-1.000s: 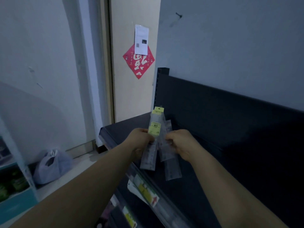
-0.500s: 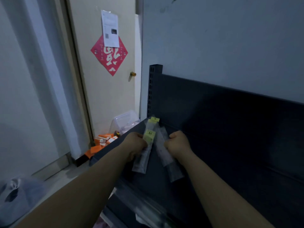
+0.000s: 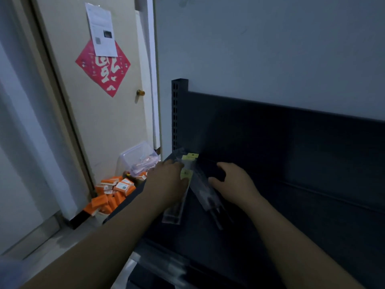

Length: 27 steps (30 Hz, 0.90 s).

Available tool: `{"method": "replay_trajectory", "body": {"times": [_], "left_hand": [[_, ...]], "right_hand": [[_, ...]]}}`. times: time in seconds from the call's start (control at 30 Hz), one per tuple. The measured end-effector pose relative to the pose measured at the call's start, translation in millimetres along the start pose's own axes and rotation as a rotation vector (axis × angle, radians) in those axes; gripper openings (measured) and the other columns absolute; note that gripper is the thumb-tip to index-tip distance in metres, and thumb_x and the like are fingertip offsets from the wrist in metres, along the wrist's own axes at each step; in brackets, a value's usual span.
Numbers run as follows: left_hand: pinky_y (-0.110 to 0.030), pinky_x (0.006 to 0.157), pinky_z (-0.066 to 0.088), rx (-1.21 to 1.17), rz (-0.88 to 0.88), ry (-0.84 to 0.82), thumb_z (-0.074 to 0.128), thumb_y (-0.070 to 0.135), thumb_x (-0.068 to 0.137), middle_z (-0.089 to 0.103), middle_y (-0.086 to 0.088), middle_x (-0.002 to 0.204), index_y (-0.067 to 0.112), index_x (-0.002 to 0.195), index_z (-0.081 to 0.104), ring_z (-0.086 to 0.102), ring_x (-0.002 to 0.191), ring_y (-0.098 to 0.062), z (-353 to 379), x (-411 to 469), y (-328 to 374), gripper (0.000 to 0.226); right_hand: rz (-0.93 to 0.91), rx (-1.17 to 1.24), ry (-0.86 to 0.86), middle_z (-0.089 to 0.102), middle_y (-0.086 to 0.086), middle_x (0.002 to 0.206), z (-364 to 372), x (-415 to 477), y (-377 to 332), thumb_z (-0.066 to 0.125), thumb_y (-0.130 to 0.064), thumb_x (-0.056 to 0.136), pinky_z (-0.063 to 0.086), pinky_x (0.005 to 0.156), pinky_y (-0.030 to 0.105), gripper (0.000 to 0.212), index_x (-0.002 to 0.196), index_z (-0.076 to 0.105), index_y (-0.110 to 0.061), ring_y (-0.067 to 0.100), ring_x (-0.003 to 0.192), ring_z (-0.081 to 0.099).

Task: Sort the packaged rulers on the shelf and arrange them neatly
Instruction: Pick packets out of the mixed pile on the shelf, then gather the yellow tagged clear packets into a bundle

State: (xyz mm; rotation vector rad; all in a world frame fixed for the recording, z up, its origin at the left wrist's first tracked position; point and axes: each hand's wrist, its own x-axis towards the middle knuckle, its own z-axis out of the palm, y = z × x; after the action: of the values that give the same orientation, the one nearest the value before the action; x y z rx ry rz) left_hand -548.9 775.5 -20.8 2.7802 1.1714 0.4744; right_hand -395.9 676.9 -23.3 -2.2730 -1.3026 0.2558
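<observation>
At the left end of the shelf [image 3: 291, 205], my flat left hand [image 3: 166, 181] pins one ruler packet [image 3: 174, 211], while the second packet [image 3: 205, 197] lies front-to-back just left of my loosely curled, empty right hand [image 3: 234, 183].

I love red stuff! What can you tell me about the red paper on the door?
The red paper is a square turned on its corner, with white writing. It is stuck flat on the pale door, above and left of the knob. A white printed sheet overlaps its top corner.

light: dim, bluish | shelf [image 3: 291, 155]: deep shadow | edges: wide-angle bend, soft blur
</observation>
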Motion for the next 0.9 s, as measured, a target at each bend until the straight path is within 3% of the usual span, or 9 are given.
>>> {"method": "replay_trajectory", "body": {"times": [0.1,0.2,0.4,0.57,0.73,0.9], "left_hand": [[-0.034,0.096,0.042,-0.069,0.142,0.048,0.044,0.04,0.09,0.057,0.002,0.131,0.028,0.128,0.056,0.052,0.118,-0.023,-1,-2,25,0.041],[-0.035,0.1,0.038,-0.069,0.263,0.035,0.044,0.041,0.092,0.054,0.005,0.134,0.029,0.134,0.051,0.049,0.122,-0.021,2,-7,56,0.044],[-0.031,0.097,0.04,-0.133,0.438,0.047,0.045,0.043,0.094,0.057,0.007,0.13,0.028,0.136,0.049,0.054,0.115,-0.017,14,-22,133,0.044],[-0.031,0.096,0.042,-0.212,0.594,0.03,0.045,0.043,0.095,0.057,0.007,0.13,0.027,0.138,0.048,0.054,0.114,-0.016,21,-45,212,0.046],[-0.031,0.095,0.042,-0.267,0.706,0.011,0.045,0.043,0.095,0.058,0.007,0.128,0.027,0.136,0.049,0.054,0.113,-0.017,28,-76,295,0.045],[-0.03,0.092,0.04,-0.297,0.761,0.023,0.044,0.044,0.094,0.057,0.008,0.129,0.029,0.137,0.047,0.054,0.112,-0.017,33,-116,385,0.046]], "right_hand": [[-0.016,-0.074,0.104,0.039,0.002,0.149,-19,-20,14,0.054,-0.042,0.092,0.031,0.113,0.031,0.062,0.145,0.036,-0.016,0.017,0.135,0.037],[0.013,-0.112,0.191,0.039,0.002,0.149,-38,-47,34,0.053,-0.04,0.093,0.028,0.114,0.03,0.061,0.146,0.034,-0.016,0.016,0.135,0.037],[0.139,-0.17,0.321,0.042,-0.001,0.146,-74,-117,85,0.05,-0.039,0.095,0.023,0.115,0.028,0.058,0.146,0.033,-0.018,0.014,0.133,0.037],[0.221,-0.201,0.424,0.054,-0.003,0.133,-110,-178,132,0.053,-0.037,0.093,0.031,0.112,0.035,0.052,0.141,0.042,-0.022,0.012,0.119,0.047],[0.348,-0.269,0.447,0.048,-0.004,0.141,-149,-241,183,0.052,-0.039,0.093,0.019,0.117,0.031,0.056,0.144,0.037,-0.021,0.011,0.129,0.042],[0.43,-0.308,0.463,0.052,0.0,0.139,-188,-305,235,0.055,-0.038,0.09,0.031,0.111,0.037,0.056,0.141,0.043,-0.018,0.019,0.126,0.047]]}}
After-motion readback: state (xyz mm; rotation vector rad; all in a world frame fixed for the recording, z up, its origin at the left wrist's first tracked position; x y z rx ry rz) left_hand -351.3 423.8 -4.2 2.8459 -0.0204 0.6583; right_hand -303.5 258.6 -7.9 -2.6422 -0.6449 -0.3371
